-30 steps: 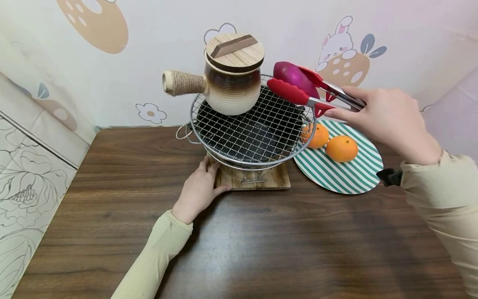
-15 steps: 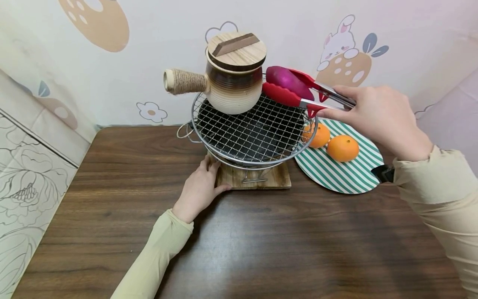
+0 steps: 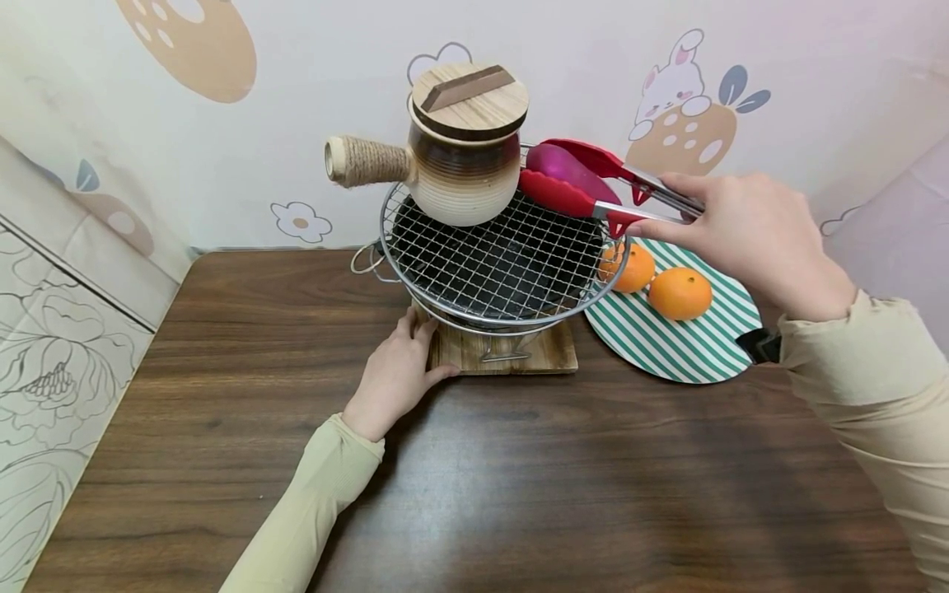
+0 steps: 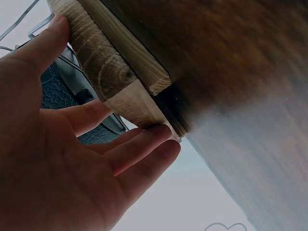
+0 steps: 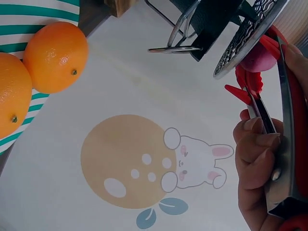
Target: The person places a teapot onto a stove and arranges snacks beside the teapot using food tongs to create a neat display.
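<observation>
My right hand (image 3: 767, 239) holds metal tongs (image 3: 549, 192) with red tips, also seen in the right wrist view. Between the tips lies a shiny purple, rounded object (image 3: 567, 169), low over the right rear of the round wire rack (image 3: 511, 255), just right of the lidded pot (image 3: 463, 177); whether it touches the rack I cannot tell. The upper tip stands slightly off it. My left hand (image 3: 393, 375) rests at the left front corner of the wooden board (image 3: 511, 354) under the grill. In the left wrist view its extended fingers (image 4: 144, 151) touch the board's edge (image 4: 137, 103).
Two oranges (image 3: 680, 294) (image 3: 630, 268) lie on a green-and-white striped oval mat (image 3: 704, 354) right of the grill, one partly behind the rack's rim. The pot's rope-wrapped handle (image 3: 371, 162) points left. A patterned wall covering (image 3: 334, 99) stands behind the brown table (image 3: 593, 494).
The tongs and purple object have moved left and down toward the rack, beside the pot. In the last half second the tongs have spread a little. My left hand has stayed at the board.
</observation>
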`<state>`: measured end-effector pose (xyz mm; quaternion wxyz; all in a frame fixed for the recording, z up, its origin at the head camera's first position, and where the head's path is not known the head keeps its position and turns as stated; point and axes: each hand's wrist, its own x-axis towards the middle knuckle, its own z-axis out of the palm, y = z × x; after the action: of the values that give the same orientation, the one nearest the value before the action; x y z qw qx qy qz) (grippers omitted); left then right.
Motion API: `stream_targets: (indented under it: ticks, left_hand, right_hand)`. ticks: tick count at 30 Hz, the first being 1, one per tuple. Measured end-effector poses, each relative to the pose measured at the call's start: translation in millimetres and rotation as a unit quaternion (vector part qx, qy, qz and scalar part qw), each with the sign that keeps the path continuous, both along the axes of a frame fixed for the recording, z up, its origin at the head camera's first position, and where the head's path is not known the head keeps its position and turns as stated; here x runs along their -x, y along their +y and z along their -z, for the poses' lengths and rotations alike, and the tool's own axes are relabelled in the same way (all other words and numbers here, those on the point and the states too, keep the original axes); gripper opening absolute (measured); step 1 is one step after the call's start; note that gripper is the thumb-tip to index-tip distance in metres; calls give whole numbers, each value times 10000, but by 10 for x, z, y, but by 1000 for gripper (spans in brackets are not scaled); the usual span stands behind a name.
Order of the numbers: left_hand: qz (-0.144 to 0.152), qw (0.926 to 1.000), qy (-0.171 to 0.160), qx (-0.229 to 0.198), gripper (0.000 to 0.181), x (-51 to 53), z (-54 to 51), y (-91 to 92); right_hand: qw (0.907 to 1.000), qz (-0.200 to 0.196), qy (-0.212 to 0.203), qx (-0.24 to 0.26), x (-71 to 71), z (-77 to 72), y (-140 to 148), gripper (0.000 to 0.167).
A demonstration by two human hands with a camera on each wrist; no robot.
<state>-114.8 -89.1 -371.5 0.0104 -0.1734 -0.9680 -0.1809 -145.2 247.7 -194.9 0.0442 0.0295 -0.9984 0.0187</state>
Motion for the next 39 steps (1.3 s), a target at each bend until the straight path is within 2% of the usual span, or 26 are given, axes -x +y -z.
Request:
stream_targets:
  ticks: [15, 22, 26, 29, 33, 39]
  left_hand:
    - [0, 10000, -2, -11, 77, -4, 2, 0]
    - [0, 10000, -26, -14, 77, -2, 1, -1]
    - [-4, 10000, -34, -10, 77, -1, 5, 2]
    - [-3, 10000, -45, -24, 77, -1, 7, 6]
    - [-3, 10000, -71, -43, 76, 2, 11, 8]
    - [-31, 9999, -100, -32, 77, 1, 16, 3]
  right_hand:
    - [9988, 237, 115, 403, -98, -28, 119, 72]
    - [9962, 225, 399, 739, -197, -30, 209, 66]
    - [9937, 283, 596, 906, -264, -12, 297, 51]
    - [9911, 459, 704, 1034, -328, 4, 382, 51]
    - [9888, 664, 857, 1023, -422, 36, 512, 68]
    - [9861, 749, 1076, 1023, -562, 119, 713, 67]
